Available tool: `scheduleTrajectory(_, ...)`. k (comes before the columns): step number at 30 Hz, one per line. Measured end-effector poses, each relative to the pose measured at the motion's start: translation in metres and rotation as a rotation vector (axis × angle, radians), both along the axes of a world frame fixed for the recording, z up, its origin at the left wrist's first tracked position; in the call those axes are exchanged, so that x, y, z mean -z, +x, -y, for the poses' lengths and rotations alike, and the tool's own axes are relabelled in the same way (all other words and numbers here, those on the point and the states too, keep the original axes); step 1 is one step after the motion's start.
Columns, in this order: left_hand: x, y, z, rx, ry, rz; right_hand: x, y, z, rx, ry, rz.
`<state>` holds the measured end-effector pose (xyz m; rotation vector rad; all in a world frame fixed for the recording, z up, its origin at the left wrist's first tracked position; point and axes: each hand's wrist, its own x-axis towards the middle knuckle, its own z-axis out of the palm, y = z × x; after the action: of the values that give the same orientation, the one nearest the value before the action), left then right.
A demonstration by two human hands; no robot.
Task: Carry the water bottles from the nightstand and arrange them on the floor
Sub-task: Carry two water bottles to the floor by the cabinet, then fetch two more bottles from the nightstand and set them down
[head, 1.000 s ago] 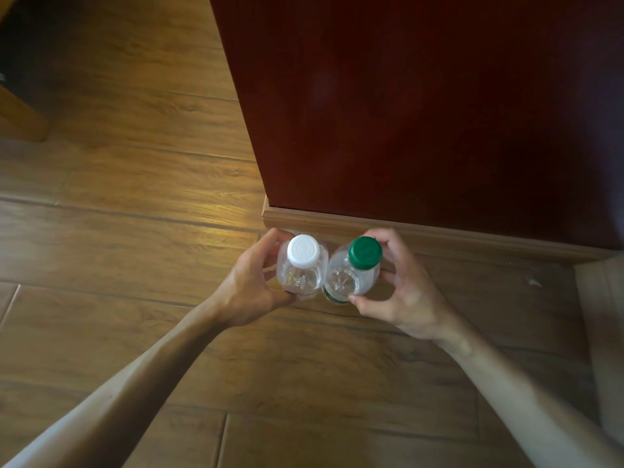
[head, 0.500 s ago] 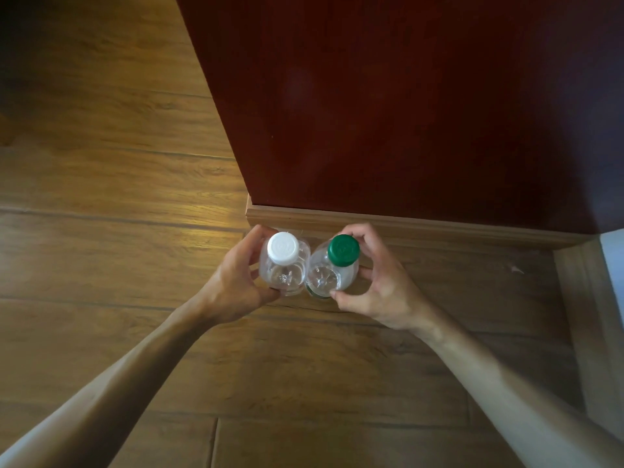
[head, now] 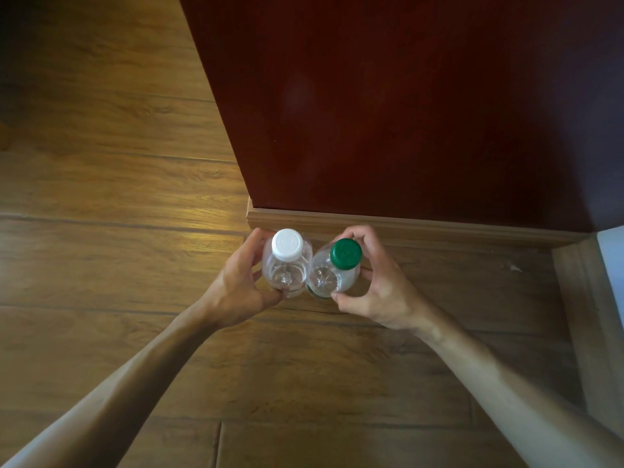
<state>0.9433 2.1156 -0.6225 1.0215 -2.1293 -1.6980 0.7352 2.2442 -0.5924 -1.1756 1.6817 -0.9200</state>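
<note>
Two clear plastic water bottles stand side by side, touching, on the wooden floor [head: 101,265] just in front of the baseboard. The left one, with a white cap [head: 287,244], is wrapped by my left hand [head: 239,288]. The right one, with a green cap [head: 345,253], is wrapped by my right hand [head: 378,292]. I look almost straight down on them, so their lower bodies are mostly hidden. The nightstand is not in view.
A dark red wooden panel [head: 405,113] rises behind the bottles, with a light wooden baseboard [head: 422,228] along its foot. A pale wall [head: 613,265] with its own baseboard runs down the right edge. Wooden flooring stretches to the left and towards me.
Both hands have stayed closed around the bottles. The view has drifted, so the panel and bottles sit slightly differently in frame; the bottles remain together by the baseboard.
</note>
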Motion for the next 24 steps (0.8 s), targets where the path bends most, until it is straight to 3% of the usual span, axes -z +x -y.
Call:
scheduleTrajectory(12, 0.0, 0.003, 0.0, 0.054, -0.103, 0.063, 0.003, -0.004, -0.001, -0.042, 0.023, -0.029)
scheduleTrajectory(18, 0.0, 0.004, -0.002, 0.09, -0.19, 0.187, 0.004, -0.007, -0.005, -0.065, 0.053, -0.032)
scheduleTrajectory(24, -0.013, 0.008, -0.007, 0.086, -0.139, 0.383, 0.0, -0.011, -0.015, -0.163, 0.185, -0.166)
